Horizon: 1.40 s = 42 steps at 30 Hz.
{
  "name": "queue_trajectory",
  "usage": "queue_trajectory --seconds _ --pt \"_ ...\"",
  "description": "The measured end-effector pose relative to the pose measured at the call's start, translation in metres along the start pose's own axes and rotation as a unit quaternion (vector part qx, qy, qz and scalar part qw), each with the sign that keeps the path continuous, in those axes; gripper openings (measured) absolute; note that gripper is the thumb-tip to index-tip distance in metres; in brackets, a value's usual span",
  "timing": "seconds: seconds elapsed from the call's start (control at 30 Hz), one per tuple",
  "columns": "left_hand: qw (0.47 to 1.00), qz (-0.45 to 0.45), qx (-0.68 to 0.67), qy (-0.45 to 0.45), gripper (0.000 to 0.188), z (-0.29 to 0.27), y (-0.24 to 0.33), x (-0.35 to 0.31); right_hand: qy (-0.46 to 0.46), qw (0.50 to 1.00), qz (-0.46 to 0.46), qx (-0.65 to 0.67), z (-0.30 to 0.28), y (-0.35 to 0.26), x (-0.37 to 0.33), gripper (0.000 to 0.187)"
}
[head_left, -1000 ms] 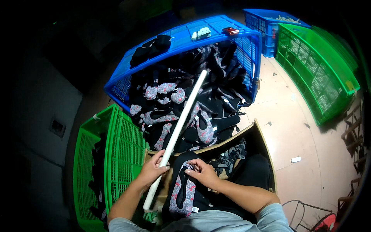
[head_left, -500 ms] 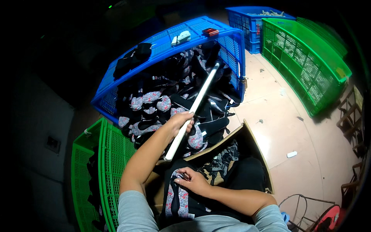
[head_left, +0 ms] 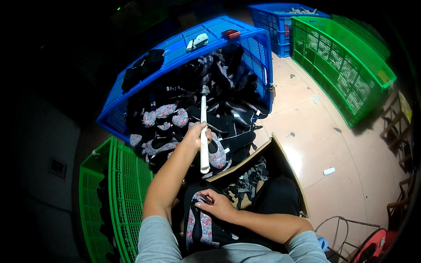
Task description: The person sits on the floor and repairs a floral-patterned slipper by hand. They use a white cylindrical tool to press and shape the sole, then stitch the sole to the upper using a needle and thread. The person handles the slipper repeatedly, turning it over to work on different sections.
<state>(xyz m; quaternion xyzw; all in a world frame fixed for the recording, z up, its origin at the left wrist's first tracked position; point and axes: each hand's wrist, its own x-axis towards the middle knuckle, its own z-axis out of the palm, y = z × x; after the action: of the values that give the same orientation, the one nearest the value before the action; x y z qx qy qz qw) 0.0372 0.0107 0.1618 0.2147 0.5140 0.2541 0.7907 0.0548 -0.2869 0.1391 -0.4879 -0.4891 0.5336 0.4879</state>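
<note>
My left hand (head_left: 197,136) is wrapped round a long white rod (head_left: 204,151), its near end pointing back toward my lap. The rod's greyish far end lies among a pile of black and floral fabric pieces (head_left: 179,117). These spill from a large blue plastic crate (head_left: 127,92) tipped on its side in front of me. My right hand (head_left: 219,205) rests on my lap, fingers curled over the top of a black-edged floral fabric piece (head_left: 205,228). Something dark and reddish shows under those fingers, too small to name.
A cardboard box (head_left: 287,164) with dark scraps (head_left: 250,182) stands close before my knees. Green crates (head_left: 131,175) are at left; another green crate (head_left: 342,65) and a blue crate (head_left: 278,30) stand far right. A red stool (head_left: 372,245) is near right. Small items (head_left: 199,40) lie on the tipped crate.
My left hand has swung the rod from a slant to nearly straight ahead, its far end moving left across the pile. My right hand stays on the floral fabric. The view has shifted slightly.
</note>
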Motion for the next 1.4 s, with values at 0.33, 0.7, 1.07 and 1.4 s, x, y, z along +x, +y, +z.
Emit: queue_trajectory --seconds 0.33,0.7,1.07,1.4 --pt "0.985 0.052 0.124 -0.108 0.019 0.033 -0.037 -0.034 -0.019 1.000 -0.013 0.009 0.007 0.006 0.001 0.047" --pt "0.993 -0.083 -0.034 -0.082 0.024 0.084 -0.042 0.042 0.004 1.000 0.002 0.014 -0.003 0.003 0.001 0.048" --pt "0.999 -0.006 -0.044 0.015 0.022 0.088 -0.074 -0.003 0.005 1.000 -0.005 0.013 0.000 0.009 0.003 0.045" --pt "0.998 0.021 0.049 0.034 0.025 0.063 -0.046 -0.032 -0.009 1.000 0.009 0.015 -0.004 -0.003 0.000 0.045"
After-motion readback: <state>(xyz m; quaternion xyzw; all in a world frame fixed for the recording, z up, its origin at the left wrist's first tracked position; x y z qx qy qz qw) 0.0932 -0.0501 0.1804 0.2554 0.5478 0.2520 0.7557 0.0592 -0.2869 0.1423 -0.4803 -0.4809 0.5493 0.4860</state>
